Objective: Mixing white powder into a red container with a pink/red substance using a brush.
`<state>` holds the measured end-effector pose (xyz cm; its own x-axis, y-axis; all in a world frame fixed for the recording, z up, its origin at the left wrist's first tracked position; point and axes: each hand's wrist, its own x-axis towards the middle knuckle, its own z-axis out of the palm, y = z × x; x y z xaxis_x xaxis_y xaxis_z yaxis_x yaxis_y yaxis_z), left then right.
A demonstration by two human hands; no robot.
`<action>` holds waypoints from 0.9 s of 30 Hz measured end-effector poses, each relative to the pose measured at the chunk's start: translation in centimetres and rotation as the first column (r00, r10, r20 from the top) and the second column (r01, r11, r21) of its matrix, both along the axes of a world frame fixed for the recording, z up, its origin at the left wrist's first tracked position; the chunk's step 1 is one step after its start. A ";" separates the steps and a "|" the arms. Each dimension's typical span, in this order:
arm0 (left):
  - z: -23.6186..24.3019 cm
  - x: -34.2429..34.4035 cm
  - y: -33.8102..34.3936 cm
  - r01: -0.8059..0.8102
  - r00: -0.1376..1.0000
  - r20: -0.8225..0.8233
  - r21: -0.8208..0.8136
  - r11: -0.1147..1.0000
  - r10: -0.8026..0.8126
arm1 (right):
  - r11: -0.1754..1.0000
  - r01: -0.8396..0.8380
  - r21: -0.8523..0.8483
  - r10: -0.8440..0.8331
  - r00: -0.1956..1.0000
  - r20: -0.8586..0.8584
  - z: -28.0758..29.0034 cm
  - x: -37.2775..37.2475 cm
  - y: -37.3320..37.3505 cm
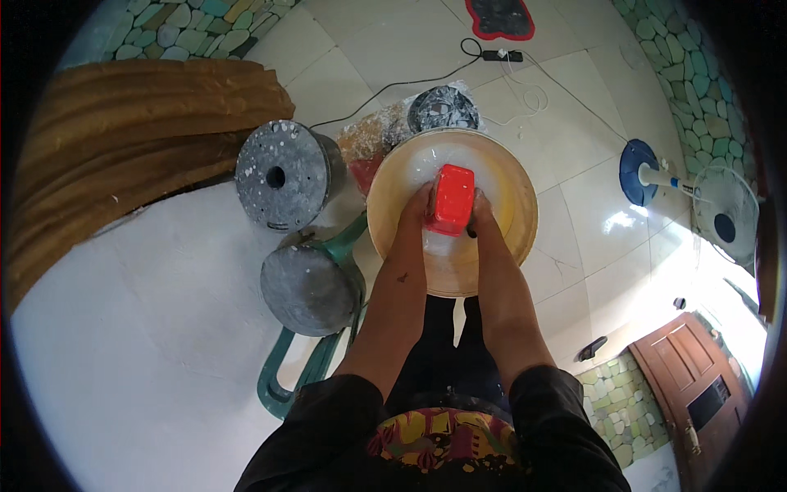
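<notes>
Between my two hands is a red rectangular plastic container [455, 197] with rounded corners, its smooth closed face toward me. My left hand [419, 202] is closed against its left side and my right hand [481, 205] against its right side; most of the fingers are hidden under or behind it. The container is held over a wide, round, yellowish basin [522, 213] in front of my body. White liquid or foam [434, 156] shows inside the basin beyond the container.
Left of the basin stand a grey speckled drum [287, 197] and a grey round-topped object [303, 287] beside a green plastic chair [279, 385]. Behind the basin sits a spattered dark bowl [443, 108]. A power strip [502, 56] with cords and a standing fan [648, 174] are farther off.
</notes>
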<state>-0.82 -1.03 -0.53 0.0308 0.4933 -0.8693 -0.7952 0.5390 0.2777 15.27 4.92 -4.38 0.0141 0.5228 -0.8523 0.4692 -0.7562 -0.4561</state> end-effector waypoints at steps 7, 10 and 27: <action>-0.1 0.0 0.3 -0.138 0.984 0.109 -0.047 0.989 0.142 | 0.889 0.418 -0.187 -0.454 0.859 -0.236 2.4 -0.8 0.1; 1.1 0.2 0.4 -0.188 0.982 -0.012 -0.006 0.982 0.188 | 0.795 0.399 -0.458 -0.580 0.720 -0.381 5.0 -1.7 1.0; 18.1 0.9 2.0 0.043 0.848 -0.529 -0.007 0.999 -0.040 | 0.979 -0.073 0.193 0.098 0.988 -0.120 17.4 1.4 2.4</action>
<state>0.08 1.01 17.58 -0.4121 0.5064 -0.7575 -0.5042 0.5657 0.6525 16.69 7.36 13.05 -0.1407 0.6676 -0.7311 0.4567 -0.6114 -0.6462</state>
